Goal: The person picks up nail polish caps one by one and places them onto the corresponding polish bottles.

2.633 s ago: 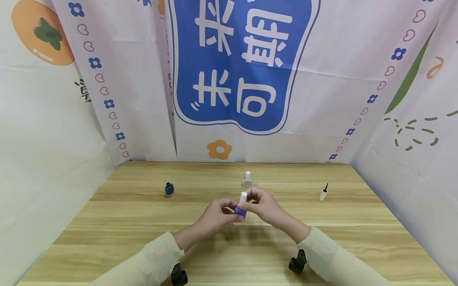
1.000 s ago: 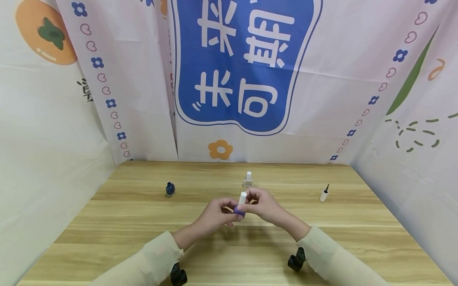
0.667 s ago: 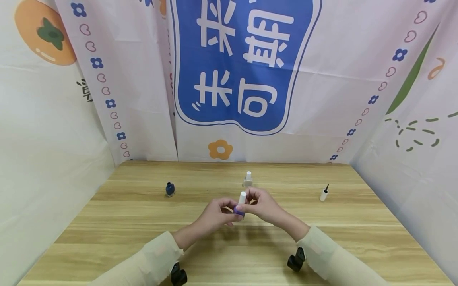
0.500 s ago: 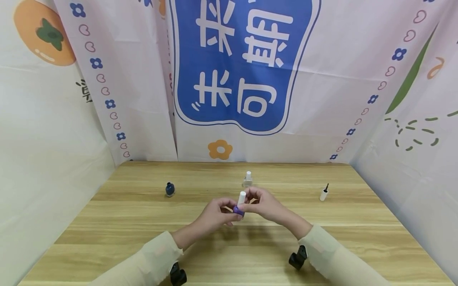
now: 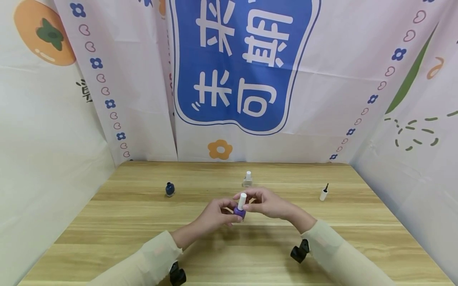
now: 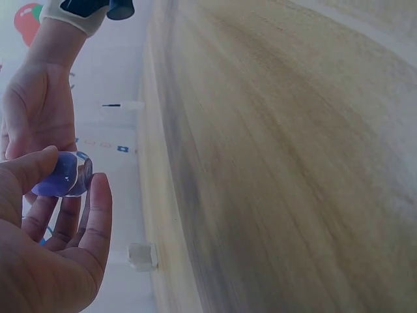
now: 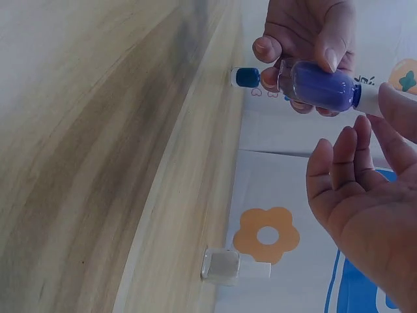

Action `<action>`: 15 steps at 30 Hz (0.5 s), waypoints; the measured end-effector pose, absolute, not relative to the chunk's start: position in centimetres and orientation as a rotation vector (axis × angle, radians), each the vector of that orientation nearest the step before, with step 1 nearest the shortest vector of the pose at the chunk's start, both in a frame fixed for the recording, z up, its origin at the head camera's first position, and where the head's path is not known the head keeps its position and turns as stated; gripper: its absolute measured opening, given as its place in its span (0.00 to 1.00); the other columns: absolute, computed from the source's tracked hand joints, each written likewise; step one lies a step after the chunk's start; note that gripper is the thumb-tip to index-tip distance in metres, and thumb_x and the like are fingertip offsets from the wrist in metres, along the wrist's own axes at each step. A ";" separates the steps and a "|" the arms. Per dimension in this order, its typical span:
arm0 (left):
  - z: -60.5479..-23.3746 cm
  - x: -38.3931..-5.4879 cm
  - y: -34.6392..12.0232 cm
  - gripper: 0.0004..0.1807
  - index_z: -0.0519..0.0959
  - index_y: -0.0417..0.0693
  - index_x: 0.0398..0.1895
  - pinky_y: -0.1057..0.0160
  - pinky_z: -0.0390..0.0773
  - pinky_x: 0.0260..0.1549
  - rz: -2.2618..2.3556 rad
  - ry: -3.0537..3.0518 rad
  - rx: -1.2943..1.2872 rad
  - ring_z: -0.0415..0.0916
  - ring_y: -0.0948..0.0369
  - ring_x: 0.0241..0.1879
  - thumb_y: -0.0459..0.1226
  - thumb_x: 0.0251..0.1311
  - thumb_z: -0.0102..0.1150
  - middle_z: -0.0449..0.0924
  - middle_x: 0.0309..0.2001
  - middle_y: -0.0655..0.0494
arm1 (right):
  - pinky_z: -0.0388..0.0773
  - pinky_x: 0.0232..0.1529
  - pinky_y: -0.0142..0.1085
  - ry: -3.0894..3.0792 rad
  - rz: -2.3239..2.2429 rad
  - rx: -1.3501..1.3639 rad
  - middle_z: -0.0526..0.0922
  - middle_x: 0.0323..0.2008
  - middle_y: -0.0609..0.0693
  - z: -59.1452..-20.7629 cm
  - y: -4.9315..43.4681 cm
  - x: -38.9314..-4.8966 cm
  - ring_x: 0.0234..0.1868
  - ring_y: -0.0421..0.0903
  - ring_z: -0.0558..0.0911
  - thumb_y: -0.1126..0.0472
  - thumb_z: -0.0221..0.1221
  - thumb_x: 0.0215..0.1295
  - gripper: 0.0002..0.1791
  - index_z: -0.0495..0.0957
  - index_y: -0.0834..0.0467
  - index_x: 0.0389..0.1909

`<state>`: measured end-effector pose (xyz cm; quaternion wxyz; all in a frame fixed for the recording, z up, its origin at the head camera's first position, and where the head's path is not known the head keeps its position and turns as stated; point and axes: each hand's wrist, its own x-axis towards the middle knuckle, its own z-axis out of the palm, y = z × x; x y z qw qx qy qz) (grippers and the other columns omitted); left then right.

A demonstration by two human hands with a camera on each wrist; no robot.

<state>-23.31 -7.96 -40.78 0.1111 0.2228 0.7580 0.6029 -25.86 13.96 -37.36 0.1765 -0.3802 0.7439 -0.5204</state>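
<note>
A nail polish bottle (image 5: 239, 213) with purple polish is held upright above the table, between the two hands. My left hand (image 5: 214, 214) grips its glass body with thumb and fingers, as the right wrist view also shows. A white cap (image 5: 242, 201) sits at the bottle's neck, a thin purple strip showing just below it in the right wrist view. My right hand (image 5: 268, 203) pinches this cap between thumb and index finger, with the other fingers spread loosely. Behind the hands stands a clear nail polish bottle (image 5: 247, 182) with a white cap.
An uncapped dark blue nail polish bottle (image 5: 169, 190) stands at the left of the wooden table (image 5: 143, 238). At the right, a white cap with a dark brush (image 5: 323, 194) stands brush up. Printed cloth (image 5: 322, 99) hangs around the table's back and sides.
My right hand has shifted slightly right and turned, its index finger now reaching out behind the cap. More of the cap and purple bottle shows. My left hand has stayed nearly still.
</note>
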 end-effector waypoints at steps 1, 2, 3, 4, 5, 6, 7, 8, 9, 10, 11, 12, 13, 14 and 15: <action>-40.8 -23.3 -7.9 0.14 0.80 0.35 0.42 0.48 0.84 0.33 1.771 2.227 0.655 0.80 0.57 0.34 0.32 0.54 0.69 0.79 0.40 0.49 | 0.80 0.48 0.44 2.096 -1.480 -1.081 0.80 0.41 0.56 -37.4 13.9 -25.9 0.44 0.50 0.79 0.64 0.57 0.70 0.17 0.76 0.61 0.58; -40.8 -23.3 -7.9 0.14 0.80 0.35 0.43 0.47 0.84 0.33 1.771 2.226 0.653 0.80 0.56 0.34 0.32 0.54 0.69 0.79 0.40 0.49 | 0.80 0.49 0.44 2.090 -1.483 -1.087 0.80 0.41 0.56 -37.5 13.9 -25.9 0.44 0.51 0.79 0.65 0.57 0.70 0.16 0.76 0.62 0.57; -40.8 -23.3 -7.9 0.14 0.80 0.35 0.43 0.47 0.84 0.33 1.772 2.225 0.651 0.80 0.56 0.34 0.32 0.54 0.69 0.79 0.40 0.49 | 0.80 0.50 0.46 2.081 -1.490 -1.092 0.80 0.42 0.56 -37.6 13.8 -25.9 0.45 0.52 0.79 0.65 0.56 0.70 0.16 0.76 0.62 0.57; -40.8 -23.3 -8.0 0.14 0.80 0.35 0.43 0.47 0.84 0.33 1.773 2.225 0.647 0.80 0.56 0.34 0.32 0.54 0.69 0.79 0.40 0.48 | 0.79 0.50 0.48 2.079 -1.494 -1.094 0.81 0.43 0.56 -37.6 13.8 -25.9 0.46 0.52 0.79 0.65 0.56 0.70 0.15 0.77 0.62 0.56; -40.8 -23.3 -8.0 0.14 0.80 0.35 0.43 0.48 0.84 0.33 1.774 2.226 0.647 0.80 0.56 0.34 0.32 0.54 0.69 0.79 0.40 0.48 | 0.79 0.50 0.50 2.077 -1.498 -1.102 0.81 0.43 0.55 -37.7 13.8 -26.0 0.46 0.52 0.79 0.65 0.56 0.71 0.15 0.77 0.62 0.55; -40.8 -23.3 -8.0 0.15 0.80 0.35 0.43 0.48 0.84 0.33 1.774 2.226 0.644 0.80 0.56 0.34 0.32 0.54 0.69 0.79 0.40 0.48 | 0.78 0.51 0.52 2.077 -1.502 -1.107 0.81 0.44 0.55 -37.7 13.8 -26.0 0.47 0.52 0.78 0.65 0.56 0.70 0.14 0.78 0.63 0.54; -40.8 -23.4 -8.0 0.15 0.80 0.35 0.43 0.49 0.84 0.33 1.776 2.226 0.642 0.80 0.56 0.34 0.33 0.54 0.69 0.79 0.40 0.48 | 0.78 0.50 0.52 2.084 -1.504 -1.111 0.81 0.44 0.54 -37.8 13.7 -26.0 0.47 0.51 0.78 0.65 0.56 0.70 0.13 0.78 0.62 0.53; -40.8 -23.4 -8.0 0.15 0.80 0.35 0.43 0.50 0.84 0.33 1.779 2.224 0.638 0.80 0.56 0.34 0.33 0.54 0.70 0.79 0.40 0.48 | 0.79 0.49 0.51 2.093 -1.508 -1.115 0.81 0.44 0.54 -37.8 13.7 -26.0 0.47 0.51 0.78 0.65 0.56 0.70 0.13 0.79 0.63 0.53; -40.8 -23.4 -8.0 0.15 0.80 0.35 0.43 0.51 0.84 0.32 1.782 2.222 0.636 0.80 0.56 0.34 0.33 0.54 0.70 0.79 0.40 0.48 | 0.79 0.48 0.52 2.108 -1.507 -1.115 0.81 0.43 0.54 -37.8 13.7 -26.0 0.46 0.50 0.77 0.65 0.57 0.70 0.12 0.79 0.62 0.52; -40.8 -23.3 -8.0 0.15 0.80 0.35 0.43 0.52 0.84 0.32 1.787 2.219 0.634 0.80 0.56 0.34 0.33 0.54 0.70 0.79 0.40 0.48 | 0.79 0.47 0.52 2.125 -1.506 -1.114 0.81 0.42 0.53 -37.8 13.6 -26.0 0.45 0.49 0.77 0.64 0.57 0.70 0.12 0.80 0.62 0.51; -40.8 -23.3 -7.9 0.15 0.80 0.34 0.43 0.52 0.84 0.32 1.794 2.216 0.635 0.80 0.56 0.34 0.33 0.54 0.70 0.79 0.39 0.48 | 0.79 0.46 0.50 2.136 -1.510 -1.112 0.81 0.42 0.53 -37.9 13.6 -26.0 0.45 0.49 0.77 0.65 0.57 0.70 0.12 0.80 0.62 0.51; -40.8 -23.3 -7.9 0.15 0.80 0.34 0.42 0.53 0.84 0.31 1.800 2.213 0.631 0.80 0.56 0.34 0.32 0.54 0.70 0.79 0.39 0.48 | 0.80 0.45 0.49 2.149 -1.517 -1.100 0.81 0.42 0.53 -37.9 13.5 -26.0 0.44 0.49 0.77 0.64 0.57 0.70 0.11 0.80 0.62 0.50; -40.8 -23.3 -7.9 0.14 0.80 0.34 0.42 0.54 0.85 0.31 1.807 2.210 0.629 0.80 0.56 0.34 0.32 0.54 0.70 0.79 0.40 0.48 | 0.80 0.44 0.47 2.165 -1.521 -1.085 0.81 0.42 0.53 -37.9 13.5 -25.9 0.44 0.49 0.77 0.64 0.58 0.69 0.11 0.81 0.61 0.50; -40.8 -23.2 -7.8 0.14 0.80 0.34 0.42 0.55 0.85 0.31 1.815 2.206 0.623 0.80 0.57 0.34 0.32 0.54 0.70 0.79 0.40 0.47 | 0.80 0.43 0.45 2.180 -1.529 -1.072 0.80 0.41 0.53 -38.0 13.5 -25.9 0.43 0.49 0.77 0.63 0.58 0.69 0.11 0.81 0.61 0.49; -40.8 -23.2 -7.8 0.14 0.80 0.34 0.42 0.55 0.85 0.30 1.821 2.203 0.618 0.80 0.57 0.34 0.32 0.54 0.69 0.79 0.40 0.47 | 0.80 0.42 0.45 2.197 -1.535 -1.053 0.80 0.41 0.52 -38.0 13.4 -25.8 0.43 0.49 0.77 0.63 0.59 0.68 0.11 0.81 0.61 0.48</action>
